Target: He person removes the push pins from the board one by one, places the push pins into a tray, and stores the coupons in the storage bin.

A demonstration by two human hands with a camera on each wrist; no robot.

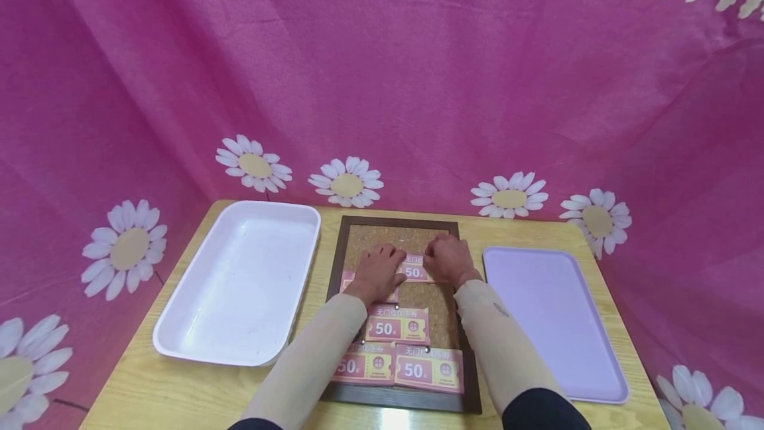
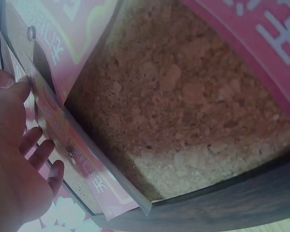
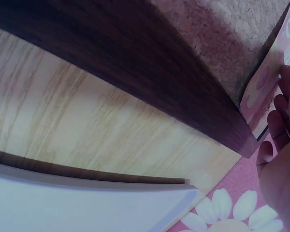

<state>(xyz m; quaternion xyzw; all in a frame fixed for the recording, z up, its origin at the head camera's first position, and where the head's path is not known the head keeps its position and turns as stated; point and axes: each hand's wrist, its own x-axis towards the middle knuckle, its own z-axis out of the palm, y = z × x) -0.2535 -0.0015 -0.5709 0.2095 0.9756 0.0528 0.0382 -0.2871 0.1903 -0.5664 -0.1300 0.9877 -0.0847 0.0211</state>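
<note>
A dark-framed cork board (image 1: 418, 234) carries several pink 50 coupons. My left hand (image 1: 377, 272) spreads over its upper left part, fingers extended toward the left end of the top coupon (image 1: 413, 272). In the left wrist view, the thumb rests near a coupon (image 2: 94, 171) and the other fingers are loosely bent. My right hand (image 1: 449, 259) is curled over the top coupon's right end. In the right wrist view, a fingertip touches this coupon (image 3: 266, 84); whether anything is pinched is hidden. Another coupon (image 1: 348, 279) lies partly under the left hand.
Lower on the board are a middle coupon (image 1: 396, 326) and two bottom coupons, with dark pins (image 1: 396, 307) at their top edges. A white tray (image 1: 239, 284) stands to the left, a lilac tray (image 1: 549, 324) to the right. A pink curtain (image 1: 406, 85) hangs behind the wooden table (image 1: 137, 383).
</note>
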